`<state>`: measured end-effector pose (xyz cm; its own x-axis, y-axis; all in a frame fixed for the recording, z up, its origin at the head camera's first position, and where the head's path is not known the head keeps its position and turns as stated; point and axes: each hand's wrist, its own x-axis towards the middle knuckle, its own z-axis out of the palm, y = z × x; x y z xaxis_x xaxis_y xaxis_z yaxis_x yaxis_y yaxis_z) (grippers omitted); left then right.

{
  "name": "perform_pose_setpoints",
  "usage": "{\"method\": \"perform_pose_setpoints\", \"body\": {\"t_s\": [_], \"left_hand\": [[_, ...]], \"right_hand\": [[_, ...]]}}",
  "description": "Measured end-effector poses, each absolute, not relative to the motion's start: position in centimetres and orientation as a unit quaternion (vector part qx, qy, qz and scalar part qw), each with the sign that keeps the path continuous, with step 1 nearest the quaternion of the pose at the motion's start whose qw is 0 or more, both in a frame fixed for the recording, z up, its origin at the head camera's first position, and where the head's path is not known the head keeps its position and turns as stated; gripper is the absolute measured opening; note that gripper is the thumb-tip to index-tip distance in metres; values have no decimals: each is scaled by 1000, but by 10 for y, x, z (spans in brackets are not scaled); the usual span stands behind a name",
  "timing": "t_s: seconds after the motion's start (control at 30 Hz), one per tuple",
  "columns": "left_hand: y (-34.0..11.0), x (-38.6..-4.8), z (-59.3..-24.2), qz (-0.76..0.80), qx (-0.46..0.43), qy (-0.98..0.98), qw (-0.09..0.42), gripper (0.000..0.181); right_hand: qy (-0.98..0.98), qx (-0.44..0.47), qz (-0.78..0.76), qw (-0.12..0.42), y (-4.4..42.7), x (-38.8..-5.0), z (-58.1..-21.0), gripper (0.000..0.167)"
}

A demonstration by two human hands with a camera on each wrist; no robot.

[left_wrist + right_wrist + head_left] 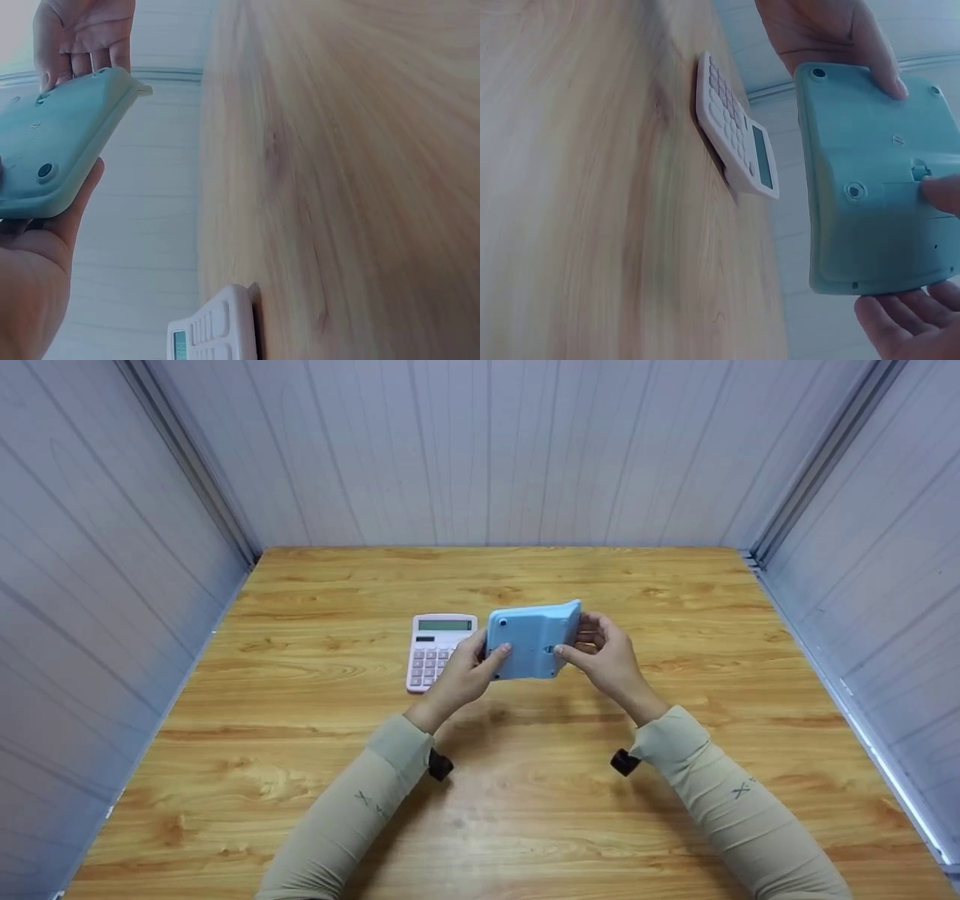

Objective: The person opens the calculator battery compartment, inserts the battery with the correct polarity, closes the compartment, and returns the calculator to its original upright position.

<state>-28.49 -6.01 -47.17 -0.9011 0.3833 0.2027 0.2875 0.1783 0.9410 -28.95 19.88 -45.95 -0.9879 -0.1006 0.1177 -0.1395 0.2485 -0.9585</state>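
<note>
A light blue calculator is held up off the table with its back turned to the head camera. My left hand grips its left end, thumb lying on the back. At the thicker right end, my right hand holds it with fingertips at the edge. The right thumb touches the battery cover latch, seen best in the right wrist view. Round feet and small screw holes show on the back; its keys and display are hidden. Just left of it, a pink calculator lies face up, partly covered by my left hand.
The wood-grain table stretches around both calculators. Pale panel walls enclose it at the back and on both sides. A small black device sits at the left wrist, and another black device at the right.
</note>
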Motion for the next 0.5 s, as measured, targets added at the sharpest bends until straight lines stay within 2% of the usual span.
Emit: {"method": "perform_pose_setpoints", "body": {"t_s": [0.17,0.33,0.5], "left_hand": [[-59,-283,-466,557,272,785,-1,47],[-58,-283,-465,491,329,803,-73,40],[-58,-284,-467,411,348,832,-134,33]], "right_hand": [[-779,95,619,19,200,-290,-460,68],[-782,97,615,26,200,-287,-457,63],[-782,86,618,12,202,-285,-457,60]]}}
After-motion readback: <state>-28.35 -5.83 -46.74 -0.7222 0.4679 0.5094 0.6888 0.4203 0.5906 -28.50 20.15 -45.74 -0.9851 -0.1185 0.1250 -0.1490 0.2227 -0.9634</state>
